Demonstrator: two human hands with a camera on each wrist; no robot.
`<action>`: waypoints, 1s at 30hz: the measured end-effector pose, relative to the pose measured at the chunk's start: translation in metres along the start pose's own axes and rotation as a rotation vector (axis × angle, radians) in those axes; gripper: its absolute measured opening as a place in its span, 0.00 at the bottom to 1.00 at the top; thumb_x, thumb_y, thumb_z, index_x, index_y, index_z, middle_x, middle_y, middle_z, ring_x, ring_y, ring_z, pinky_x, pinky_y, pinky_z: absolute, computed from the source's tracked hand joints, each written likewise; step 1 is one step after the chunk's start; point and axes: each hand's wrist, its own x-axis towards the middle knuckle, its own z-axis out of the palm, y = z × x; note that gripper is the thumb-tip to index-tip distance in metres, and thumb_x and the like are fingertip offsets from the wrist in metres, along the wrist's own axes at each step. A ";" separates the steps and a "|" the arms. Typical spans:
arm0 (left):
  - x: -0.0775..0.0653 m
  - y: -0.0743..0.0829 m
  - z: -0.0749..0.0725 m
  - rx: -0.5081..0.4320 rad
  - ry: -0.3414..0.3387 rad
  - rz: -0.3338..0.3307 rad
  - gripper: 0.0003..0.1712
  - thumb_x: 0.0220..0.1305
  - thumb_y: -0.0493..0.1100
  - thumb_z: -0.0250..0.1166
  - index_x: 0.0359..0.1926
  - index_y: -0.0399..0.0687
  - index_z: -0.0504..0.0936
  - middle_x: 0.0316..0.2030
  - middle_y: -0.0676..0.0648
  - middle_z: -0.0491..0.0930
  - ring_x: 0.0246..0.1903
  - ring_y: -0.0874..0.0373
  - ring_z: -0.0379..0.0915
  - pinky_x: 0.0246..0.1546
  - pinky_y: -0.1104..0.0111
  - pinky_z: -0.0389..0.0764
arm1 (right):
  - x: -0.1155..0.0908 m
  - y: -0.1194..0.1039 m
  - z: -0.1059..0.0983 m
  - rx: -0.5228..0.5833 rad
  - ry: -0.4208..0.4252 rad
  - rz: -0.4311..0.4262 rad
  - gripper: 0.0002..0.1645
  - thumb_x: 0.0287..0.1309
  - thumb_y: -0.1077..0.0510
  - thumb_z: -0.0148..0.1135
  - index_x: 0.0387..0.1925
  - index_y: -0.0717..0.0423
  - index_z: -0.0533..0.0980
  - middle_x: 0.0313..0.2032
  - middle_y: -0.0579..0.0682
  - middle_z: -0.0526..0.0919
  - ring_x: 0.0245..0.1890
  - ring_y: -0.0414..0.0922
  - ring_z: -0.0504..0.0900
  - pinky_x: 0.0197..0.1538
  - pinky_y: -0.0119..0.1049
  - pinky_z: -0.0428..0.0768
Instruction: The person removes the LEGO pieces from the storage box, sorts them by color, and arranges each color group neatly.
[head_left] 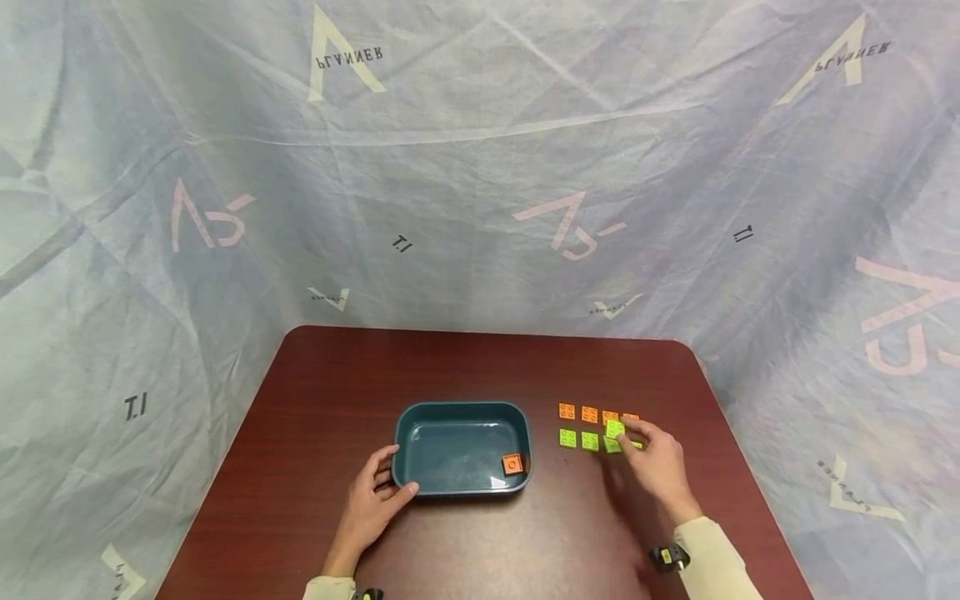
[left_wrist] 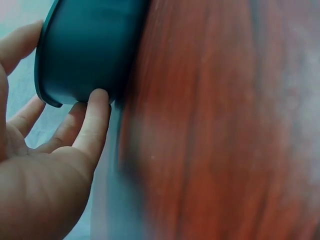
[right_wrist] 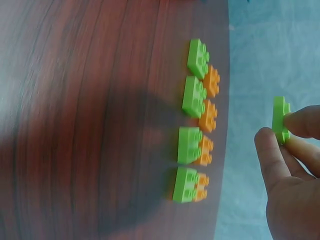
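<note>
My right hand (head_left: 662,468) pinches a green toy brick (head_left: 615,429) between thumb and fingers. In the right wrist view this green brick (right_wrist: 279,120) is held up off the table. Below it stand a row of several green bricks (head_left: 567,438) and, behind that, a row of several orange bricks (head_left: 567,412); the hand partly covers their right ends. My left hand (head_left: 367,508) grips the left end of a dark teal tray (head_left: 461,406), thumb at the front corner. Its fingers press the tray's outer wall (left_wrist: 90,50) in the left wrist view. One orange brick (head_left: 512,464) lies inside the tray's front right corner.
The dark red wooden table (head_left: 480,362) has rounded far corners. Grey printed sheeting (head_left: 465,208) hangs behind it and along both sides. The tray's right wall stands a short way left of the brick rows.
</note>
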 end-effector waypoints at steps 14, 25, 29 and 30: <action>-0.001 0.001 0.001 -0.003 0.026 0.007 0.40 0.64 0.44 0.78 0.74 0.54 0.72 0.65 0.40 0.79 0.60 0.44 0.81 0.52 0.63 0.87 | 0.006 0.041 -0.018 -0.009 0.009 0.056 0.24 0.72 0.55 0.66 0.66 0.57 0.80 0.52 0.63 0.90 0.51 0.59 0.90 0.41 0.38 0.87; -0.002 0.003 0.000 -0.008 0.034 -0.003 0.39 0.64 0.45 0.78 0.74 0.57 0.73 0.63 0.42 0.80 0.59 0.45 0.81 0.52 0.63 0.87 | 0.012 0.073 -0.025 0.001 -0.037 0.129 0.25 0.74 0.55 0.63 0.68 0.59 0.78 0.55 0.68 0.87 0.53 0.61 0.89 0.38 0.32 0.84; -0.002 0.002 0.001 0.001 0.035 0.001 0.39 0.64 0.44 0.78 0.74 0.56 0.73 0.62 0.41 0.81 0.60 0.45 0.81 0.51 0.63 0.87 | 0.014 0.086 -0.025 -0.034 -0.041 0.128 0.25 0.73 0.55 0.64 0.66 0.61 0.79 0.54 0.68 0.88 0.50 0.61 0.90 0.39 0.39 0.86; -0.001 0.002 0.001 0.002 0.036 0.001 0.39 0.64 0.44 0.78 0.74 0.56 0.73 0.62 0.41 0.81 0.60 0.45 0.81 0.51 0.63 0.87 | 0.014 0.088 -0.025 -0.046 -0.046 0.123 0.25 0.73 0.55 0.64 0.66 0.62 0.79 0.53 0.68 0.88 0.50 0.62 0.89 0.40 0.40 0.87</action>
